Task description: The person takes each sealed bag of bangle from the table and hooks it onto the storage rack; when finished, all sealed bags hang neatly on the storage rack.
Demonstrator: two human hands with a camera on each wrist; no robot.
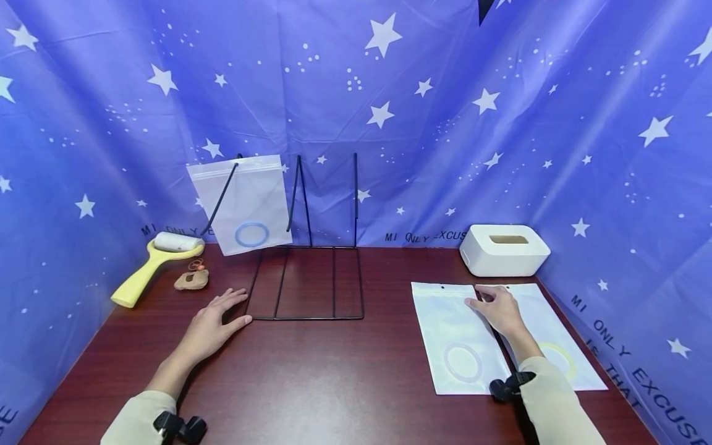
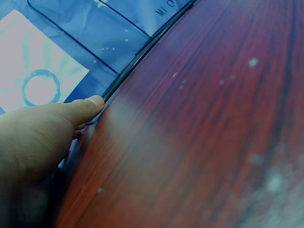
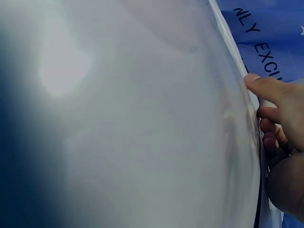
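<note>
My left hand [image 1: 214, 324], fingers loosely spread, rests at the left front corner of a black wire rack [image 1: 307, 319]; in the left wrist view the thumb [image 2: 92, 105] touches its frame. From the rack's left prong hangs a white zip bag with a blue ring [image 1: 256, 191]. At right, my right hand [image 1: 503, 315] pinches the upper right edge of a white zip bag with a pale purple ring [image 1: 445, 327], which fills most of the right wrist view. Another zip bag, with a yellow ring [image 1: 550, 315], lies beside it, partly hidden under the hand and sleeve.
A white tissue box [image 1: 489, 266] stands behind the two lying bags. Back left are a lint roller with a yellow handle [image 1: 136, 284] and a small brown pouch-like item [image 1: 191, 281]. Blue star-print cloth [image 1: 434, 154] encloses the dark red table [image 1: 311, 377].
</note>
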